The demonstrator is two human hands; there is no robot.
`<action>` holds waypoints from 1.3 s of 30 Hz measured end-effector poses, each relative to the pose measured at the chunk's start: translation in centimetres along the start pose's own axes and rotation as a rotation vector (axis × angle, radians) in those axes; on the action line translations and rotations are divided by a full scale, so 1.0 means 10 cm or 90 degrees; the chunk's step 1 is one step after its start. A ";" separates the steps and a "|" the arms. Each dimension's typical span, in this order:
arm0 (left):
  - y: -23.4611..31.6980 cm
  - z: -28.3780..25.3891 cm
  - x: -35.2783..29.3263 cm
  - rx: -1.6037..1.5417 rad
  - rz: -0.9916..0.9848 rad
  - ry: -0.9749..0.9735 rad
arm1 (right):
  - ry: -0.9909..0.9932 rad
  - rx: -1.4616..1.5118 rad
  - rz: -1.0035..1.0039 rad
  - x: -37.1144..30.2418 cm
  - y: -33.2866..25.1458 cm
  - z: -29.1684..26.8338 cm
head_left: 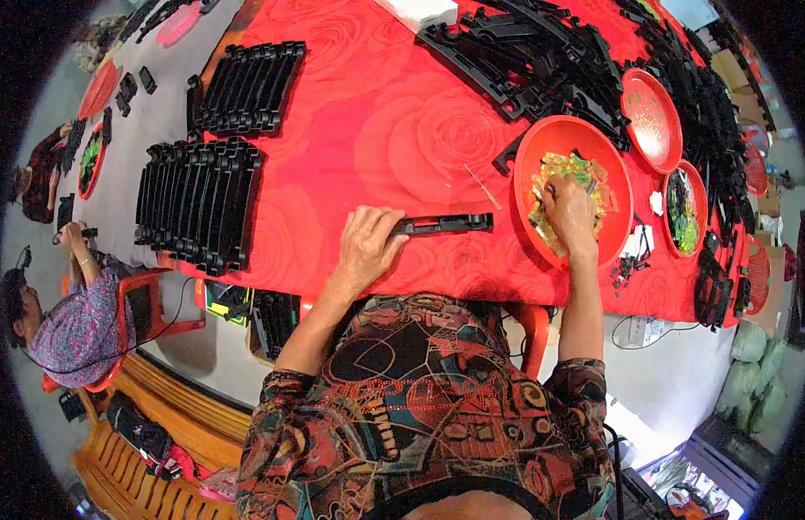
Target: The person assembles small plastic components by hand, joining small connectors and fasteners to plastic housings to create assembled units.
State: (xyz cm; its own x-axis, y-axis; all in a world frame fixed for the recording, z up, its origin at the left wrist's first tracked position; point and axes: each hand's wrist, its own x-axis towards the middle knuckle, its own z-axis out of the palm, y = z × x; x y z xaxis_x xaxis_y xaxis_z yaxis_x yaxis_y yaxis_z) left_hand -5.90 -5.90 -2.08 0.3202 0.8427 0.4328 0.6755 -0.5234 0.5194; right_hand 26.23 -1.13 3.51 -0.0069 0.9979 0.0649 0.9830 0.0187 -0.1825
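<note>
My left hand (370, 247) is closed on one end of a long, narrow black plastic part (450, 224), which lies flat on the red table. To its right stands a round red plastic bowl (621, 218) holding many small, shiny yellow and green pieces (543, 227). My right hand (571, 208) reaches down into that bowl, its fingers bent together among the pieces. Whatever those fingertips grip is too small and hidden to make out.
Two rows of similar black parts (251, 87) (199, 208) lie at the left. A loose heap of black parts (528, 61) covers the far right. Beside the bowl sit a red plate (652, 121) and another red bowl (702, 208). Another person (77, 321) sits at the left.
</note>
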 end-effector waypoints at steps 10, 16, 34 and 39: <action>0.00 -0.01 0.00 0.003 -0.008 -0.007 | -0.038 -0.033 -0.028 0.04 0.04 0.12; 0.06 -0.03 0.02 0.009 0.008 0.029 | 0.087 0.277 -0.070 -0.24 -0.49 -0.31; 0.32 -0.10 -0.07 -0.422 -0.121 0.021 | -0.035 0.599 -0.187 -0.67 -1.20 0.21; 0.31 -0.05 -0.04 -0.438 -0.135 0.039 | -0.155 0.782 -0.016 -0.70 -1.16 0.34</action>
State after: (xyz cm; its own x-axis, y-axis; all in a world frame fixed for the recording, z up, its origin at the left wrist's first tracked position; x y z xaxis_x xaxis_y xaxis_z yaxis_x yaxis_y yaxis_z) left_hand -4.22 -7.89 -0.28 0.1768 0.9370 0.3013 0.1418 -0.3272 0.9343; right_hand 14.27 -8.15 1.81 -0.1860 0.9795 -0.0772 0.1627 -0.0467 -0.9856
